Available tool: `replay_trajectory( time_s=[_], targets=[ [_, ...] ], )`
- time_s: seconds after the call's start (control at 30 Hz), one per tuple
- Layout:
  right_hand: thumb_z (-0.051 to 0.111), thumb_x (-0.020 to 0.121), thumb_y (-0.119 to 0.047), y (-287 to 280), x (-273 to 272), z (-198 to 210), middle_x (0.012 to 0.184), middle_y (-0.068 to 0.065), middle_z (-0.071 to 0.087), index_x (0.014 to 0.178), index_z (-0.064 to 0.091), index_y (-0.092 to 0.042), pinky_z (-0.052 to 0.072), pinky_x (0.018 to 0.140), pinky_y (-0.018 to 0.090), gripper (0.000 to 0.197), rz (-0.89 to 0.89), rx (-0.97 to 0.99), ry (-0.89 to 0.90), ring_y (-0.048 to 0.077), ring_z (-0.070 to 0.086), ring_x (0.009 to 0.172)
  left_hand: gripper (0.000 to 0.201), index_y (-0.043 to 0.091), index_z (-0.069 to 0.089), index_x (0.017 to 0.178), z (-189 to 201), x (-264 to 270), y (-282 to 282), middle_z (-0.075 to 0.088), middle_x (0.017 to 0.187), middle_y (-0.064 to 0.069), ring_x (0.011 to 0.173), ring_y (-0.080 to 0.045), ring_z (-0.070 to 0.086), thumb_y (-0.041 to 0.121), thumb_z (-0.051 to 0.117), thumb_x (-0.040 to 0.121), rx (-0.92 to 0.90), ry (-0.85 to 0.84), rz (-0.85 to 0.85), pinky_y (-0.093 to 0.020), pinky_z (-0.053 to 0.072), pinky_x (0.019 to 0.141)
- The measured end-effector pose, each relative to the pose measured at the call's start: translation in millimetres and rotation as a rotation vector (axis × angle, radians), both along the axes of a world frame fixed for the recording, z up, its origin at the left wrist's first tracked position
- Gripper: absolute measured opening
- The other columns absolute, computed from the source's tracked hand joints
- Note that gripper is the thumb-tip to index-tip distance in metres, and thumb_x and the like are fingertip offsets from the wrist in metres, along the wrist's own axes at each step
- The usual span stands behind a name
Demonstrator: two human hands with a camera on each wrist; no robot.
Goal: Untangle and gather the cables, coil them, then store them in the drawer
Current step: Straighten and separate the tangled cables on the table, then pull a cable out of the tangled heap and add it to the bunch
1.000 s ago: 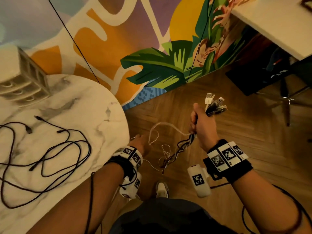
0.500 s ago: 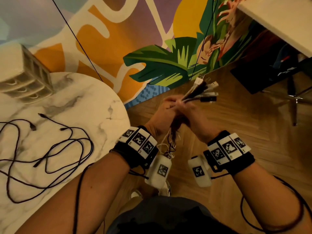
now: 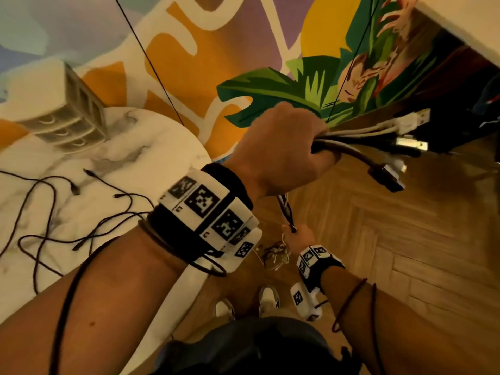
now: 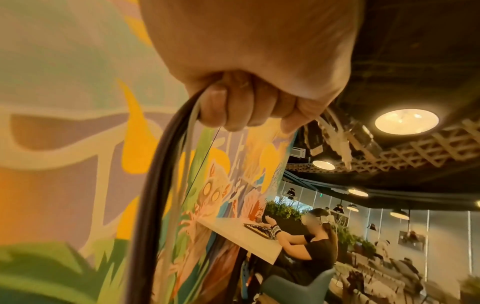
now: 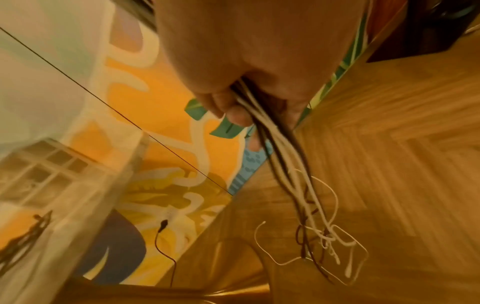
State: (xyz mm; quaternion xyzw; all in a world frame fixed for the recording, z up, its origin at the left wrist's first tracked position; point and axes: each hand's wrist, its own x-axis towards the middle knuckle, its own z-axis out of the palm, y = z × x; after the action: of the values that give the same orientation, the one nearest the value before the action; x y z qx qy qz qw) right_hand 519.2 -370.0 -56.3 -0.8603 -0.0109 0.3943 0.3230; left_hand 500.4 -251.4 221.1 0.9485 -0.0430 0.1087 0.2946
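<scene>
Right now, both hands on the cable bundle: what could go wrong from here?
1. The left hand grips the cable bundle near the plugs, the right hand grips it lower. The tangled loose ends below could tighten into knots if pulled.
2. Those ends hang toward the floor near the shoes; stepping on them seems possible.
3. The black cables on the marble table lie uncoiled and could be overlooked.
</scene>
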Motion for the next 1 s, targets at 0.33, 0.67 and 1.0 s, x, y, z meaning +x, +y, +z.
replay_trajectory(
  time_s=[0.33, 0.67, 1.0],
  targets=[
    [0.053, 0.094, -0.036, 31, 23, 5, 0.047, -0.004, 0.046, 0.062, 0.051, -0.015, 0.036, 0.05, 0.028, 0.038, -0.43, 0.331, 0.069, 0.017, 0.043, 0.047, 0.044, 0.038, 0.026, 0.053, 18, -4, 34, 0.019, 0.044, 0.022, 0.035, -0.001, 0.028, 0.027, 0.058, 0.081, 0.101, -0.301, 0.046, -0.005, 0.027, 0.047],
    [0.069, 0.08, -0.026, -10, 38, 7, 0.096, -0.001, 0.064, 0.111, 0.056, -0.02, 0.055, 0.072, 0.021, 0.034, 0.191, 0.124, -0.101, 0.014, 0.064, 0.085, 0.037, 0.028, 0.049, 0.056, -43, 2, 8, 0.04, 0.047, 0.014, 0.041, -0.003, 0.036, 0.013, 0.06, 0.088, -0.413, -0.087, 0.196, -0.012, 0.027, 0.045],
    [0.044, 0.089, -0.019, -4, 25, 161, 0.112, 0.011, 0.067, 0.119, 0.057, -0.002, 0.053, 0.085, 0.028, 0.036, -0.075, 1.14, 0.291, 0.023, 0.063, 0.107, 0.015, -0.001, 0.063, 0.092, -105, -14, -12, 0.066, 0.079, -0.001, 0.073, -0.019, 0.064, 0.003, 0.052, 0.082, -0.827, 0.322, 0.13, -0.028, 0.053, 0.066]
  ],
)
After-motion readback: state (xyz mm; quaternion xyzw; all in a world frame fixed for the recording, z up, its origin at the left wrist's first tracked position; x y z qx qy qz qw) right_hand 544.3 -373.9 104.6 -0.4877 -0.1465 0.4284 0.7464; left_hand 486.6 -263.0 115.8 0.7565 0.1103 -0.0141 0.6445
